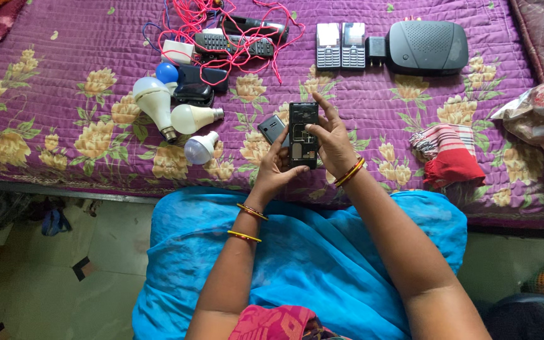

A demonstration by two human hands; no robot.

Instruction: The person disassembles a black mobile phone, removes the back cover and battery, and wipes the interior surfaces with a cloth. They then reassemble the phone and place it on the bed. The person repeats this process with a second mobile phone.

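1. Over the near edge of the bed (pixel 64 113), the left hand (pixel 271 170) and right hand (pixel 330 146) together hold an opened black phone (pixel 303 135), its back off and its insides showing.
2. Left grip closes round the lower edge; right grip pinches its right side.
3. A grey back cover (pixel 271 128) lies just left.
4. Judged step: inspecting the interior; next calls for steady fingertip work.
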